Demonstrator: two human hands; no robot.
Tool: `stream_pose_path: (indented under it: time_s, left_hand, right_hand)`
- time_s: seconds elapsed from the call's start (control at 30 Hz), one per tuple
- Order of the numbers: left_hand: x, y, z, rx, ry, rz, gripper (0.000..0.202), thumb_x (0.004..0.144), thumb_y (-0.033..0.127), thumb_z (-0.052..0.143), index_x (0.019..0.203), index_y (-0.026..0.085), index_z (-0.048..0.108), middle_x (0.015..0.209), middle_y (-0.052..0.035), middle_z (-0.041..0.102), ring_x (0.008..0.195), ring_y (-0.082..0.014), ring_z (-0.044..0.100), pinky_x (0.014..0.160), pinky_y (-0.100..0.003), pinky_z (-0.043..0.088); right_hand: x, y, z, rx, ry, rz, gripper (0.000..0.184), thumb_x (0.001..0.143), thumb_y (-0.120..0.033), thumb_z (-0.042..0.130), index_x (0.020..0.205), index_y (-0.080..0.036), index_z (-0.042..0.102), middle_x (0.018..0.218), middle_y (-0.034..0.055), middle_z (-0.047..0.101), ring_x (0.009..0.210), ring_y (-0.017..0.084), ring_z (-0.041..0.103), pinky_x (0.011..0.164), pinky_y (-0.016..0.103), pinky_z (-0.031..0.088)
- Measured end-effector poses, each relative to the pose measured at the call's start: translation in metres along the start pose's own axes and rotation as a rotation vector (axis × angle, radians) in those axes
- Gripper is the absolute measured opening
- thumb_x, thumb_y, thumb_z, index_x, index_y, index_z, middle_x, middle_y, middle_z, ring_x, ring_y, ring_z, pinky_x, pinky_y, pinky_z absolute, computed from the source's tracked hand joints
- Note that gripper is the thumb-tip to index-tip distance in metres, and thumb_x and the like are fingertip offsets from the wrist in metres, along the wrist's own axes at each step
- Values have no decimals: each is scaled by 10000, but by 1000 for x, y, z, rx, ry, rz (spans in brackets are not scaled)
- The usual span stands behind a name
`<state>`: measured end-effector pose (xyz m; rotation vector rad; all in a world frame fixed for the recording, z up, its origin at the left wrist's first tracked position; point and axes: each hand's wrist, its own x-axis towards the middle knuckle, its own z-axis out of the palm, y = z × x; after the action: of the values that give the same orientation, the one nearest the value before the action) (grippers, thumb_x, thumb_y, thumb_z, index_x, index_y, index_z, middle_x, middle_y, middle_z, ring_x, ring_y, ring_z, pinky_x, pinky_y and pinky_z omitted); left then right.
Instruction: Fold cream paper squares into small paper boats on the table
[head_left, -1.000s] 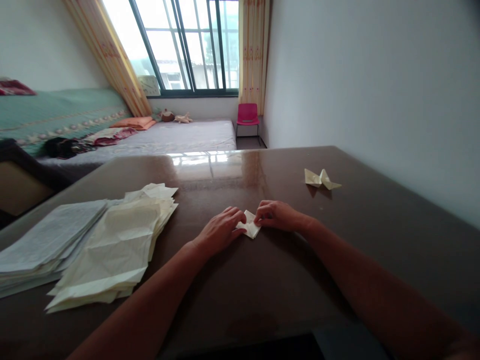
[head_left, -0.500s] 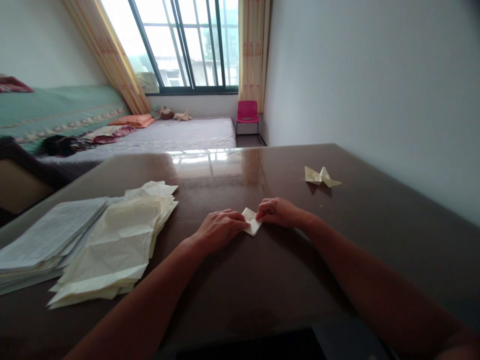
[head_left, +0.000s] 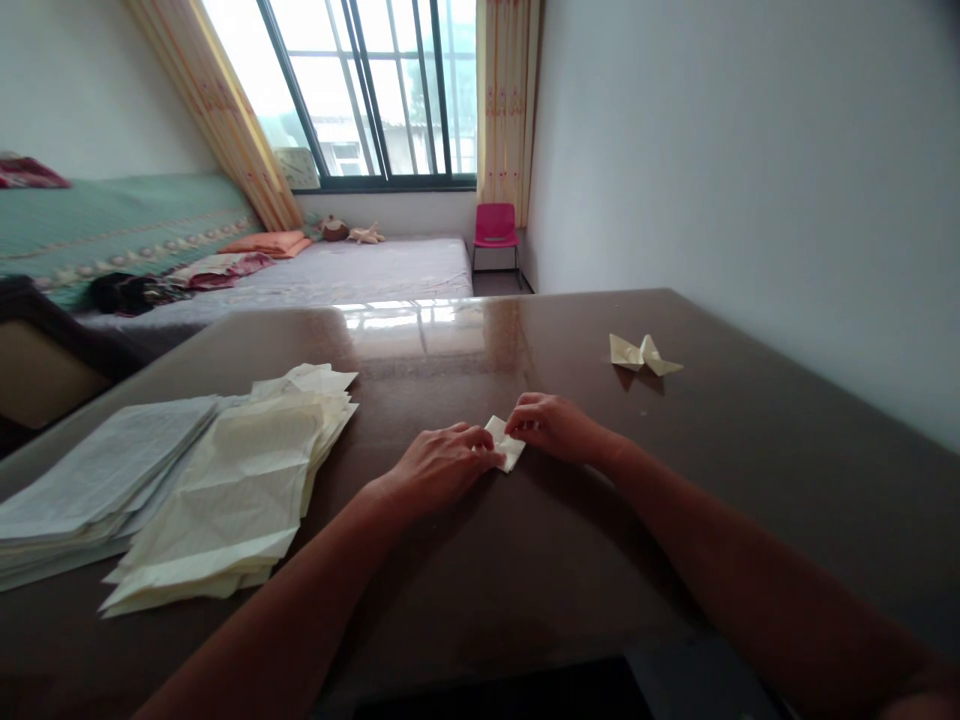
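Note:
A small folded square of cream paper [head_left: 511,455] lies on the brown table, turned like a diamond between my hands. My left hand [head_left: 448,462] holds its left side, fingers closed against the paper and the table. On the upper right edge, the bent fingertips of my right hand [head_left: 551,425] pinch the folded paper. Parts of the paper are hidden under the fingers. Farther back on the right stands a folded paper figure [head_left: 643,354] with pointed ends.
On the left of the glossy table [head_left: 450,600] lie a stack of creased cream sheets [head_left: 232,490] and a stack of greyish printed sheets [head_left: 105,465]. Beyond the table are a bed [head_left: 390,265] and a pink chair [head_left: 496,226]. A wall [head_left: 750,180] runs along the right.
The right hand's fingers have shifted slightly left and up over the paper. My left fingers have moved a little to the right along its lower left side.

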<state>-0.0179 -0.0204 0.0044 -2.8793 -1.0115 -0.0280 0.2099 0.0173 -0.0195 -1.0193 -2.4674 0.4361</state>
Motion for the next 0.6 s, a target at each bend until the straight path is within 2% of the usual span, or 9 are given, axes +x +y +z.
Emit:
stream_pose_path:
  time_s: [0.17,0.4,0.6]
  left_hand:
    - [-3,5,-4,1,-11,8,304,916,285,465,1185,393,559,1150,-1,569,927,-175,540,692,-254,429]
    - [-6,8,2,-58,30,11,350,919,267,457,1245,373,528,1171,-18,559,975,-195,513,788,-288,443]
    - [-5,9,6,-125,82,52,354,891,210,491,1225,307,557,1137,-45,556,961,-190,504,870,-307,419]
  right_hand:
    - [2,-5,7,-129,-54,-91,293,926,-253,467,1163,-278,637,996,59,601,966,172,533,847,288,419]
    - [2,-15,8,-373,-185,3,384,962,-356,386,1324,-276,488,1154,108,544,1075,230,464,861,366,405]
    - [-1,-32,10,-468,-212,84,440,931,-280,436,1369,-252,414,1236,132,508,1133,278,422,863,392,379]
